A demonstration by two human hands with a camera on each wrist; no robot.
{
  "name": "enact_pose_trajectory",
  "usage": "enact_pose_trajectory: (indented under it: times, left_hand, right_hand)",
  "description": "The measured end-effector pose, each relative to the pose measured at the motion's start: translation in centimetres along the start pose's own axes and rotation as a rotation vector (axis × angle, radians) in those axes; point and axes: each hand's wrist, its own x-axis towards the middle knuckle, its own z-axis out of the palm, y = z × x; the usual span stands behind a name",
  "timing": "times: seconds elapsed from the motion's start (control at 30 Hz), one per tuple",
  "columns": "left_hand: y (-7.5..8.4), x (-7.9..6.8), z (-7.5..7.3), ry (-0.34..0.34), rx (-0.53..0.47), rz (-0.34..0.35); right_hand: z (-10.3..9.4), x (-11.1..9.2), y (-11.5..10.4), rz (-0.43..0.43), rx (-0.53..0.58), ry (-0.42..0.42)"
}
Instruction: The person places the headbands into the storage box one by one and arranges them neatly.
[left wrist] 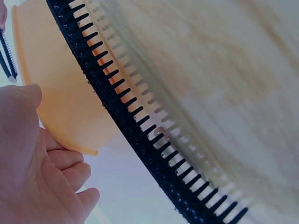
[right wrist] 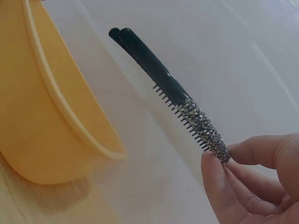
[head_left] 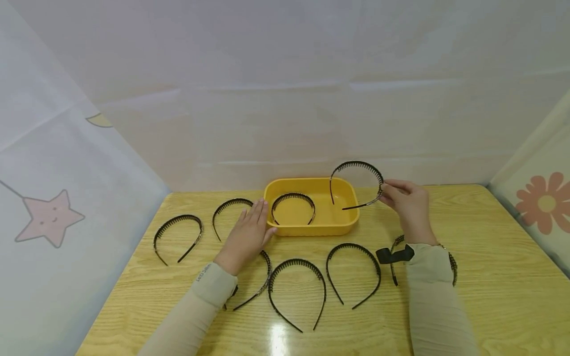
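My right hand (head_left: 407,200) pinches a black toothed headband (head_left: 356,163) between thumb and fingertips. It is raised at the right end of a yellow bin (head_left: 311,231) and overlaps the rim in the head view. Silvery stones (right wrist: 203,123) cover its side near my fingers. Inside the bin, toward the left, lies another headband (head_left: 292,195). My left hand (head_left: 249,232) rests its extended fingers against the bin's left end. Close by, a headband with a row of teeth (left wrist: 139,140) crosses the left wrist view.
Several similar headbands lie on the wooden table (head_left: 498,306): one at far left (head_left: 178,217), one beside my left hand (head_left: 233,200), two in front of the bin, others partly hidden under my forearms. A pale cloth wall (head_left: 285,123) stands behind the table.
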Motion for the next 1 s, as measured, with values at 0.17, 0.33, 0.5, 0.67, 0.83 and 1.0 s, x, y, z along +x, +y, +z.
enact_pose_trajectory:
  times: [0.17,0.33,0.5,0.67,0.83,1.0]
  left_hand:
    - [0.1,-0.1,-0.1,0.008,0.000,0.004]
    - [0.2,-0.1,-0.2,0.001,-0.013,0.004]
    - [0.2,-0.1,-0.3,-0.008,-0.006,-0.003]
    - [0.2,-0.1,-0.3,-0.007,-0.008,0.000]
    - [0.2,-0.1,-0.3,-0.009,-0.004,-0.002]
    - [0.2,-0.1,-0.4,-0.004,-0.010,-0.002]
  right_hand:
    - [0.9,-0.2,0.5,0.007,0.042,-0.034]
    - [2.0,-0.2,0.9,0.015,0.047,-0.035]
    - [3.3,-0.2,1.5,0.025,0.035,-0.033]
    - [4.5,-0.7,1.8,0.007,-0.019,-0.030]
    - [5.5,-1.4,1.6,-0.008,-0.094,-0.030]
    - [6.1,-1.7,2.1,-0.036,-0.139,-0.063]
